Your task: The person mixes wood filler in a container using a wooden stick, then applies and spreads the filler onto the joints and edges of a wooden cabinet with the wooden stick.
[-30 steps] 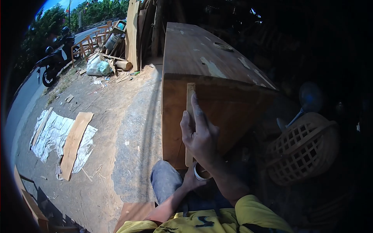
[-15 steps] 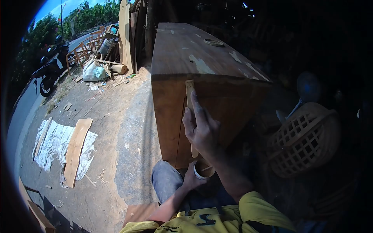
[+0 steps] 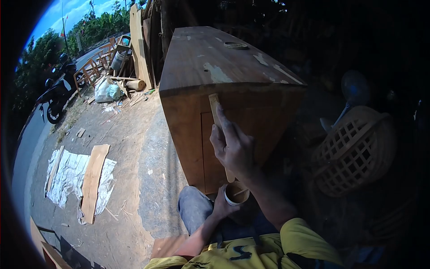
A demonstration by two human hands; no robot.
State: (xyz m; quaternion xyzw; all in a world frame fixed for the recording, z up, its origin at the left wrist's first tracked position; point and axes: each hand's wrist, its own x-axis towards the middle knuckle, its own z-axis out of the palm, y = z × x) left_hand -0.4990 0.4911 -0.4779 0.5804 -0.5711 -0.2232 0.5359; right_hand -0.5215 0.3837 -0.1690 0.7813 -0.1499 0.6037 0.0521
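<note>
My right hand (image 3: 236, 148) is closed around a flat wooden stick (image 3: 215, 110), index finger stretched along it. The stick's upper tip lies against the end panel of a wooden cabinet (image 3: 183, 130), just under the top's front edge. Pale filler-like patches (image 3: 218, 73) mark the cabinet top. Lower down, my left hand (image 3: 220, 207) grips a small white cup (image 3: 234, 200) in front of the cabinet's base. Brown paste and a thin stick show inside the cup. Whether the stick's tip carries paste I cannot tell.
A round lid (image 3: 236, 45) lies on the cabinet top. At right, in shade, is a plastic basket (image 3: 354, 152) near a fan-like object (image 3: 355, 88). A plank (image 3: 95, 184) rests on white sheeting at left. Scrap wood, bags and a motorcycle (image 3: 58, 92) stand farther back.
The cabinet sits further left in view as the camera shifts. The wooden stick tilts more and its tip is slightly lower against the panel. Both hands keep their holds.
</note>
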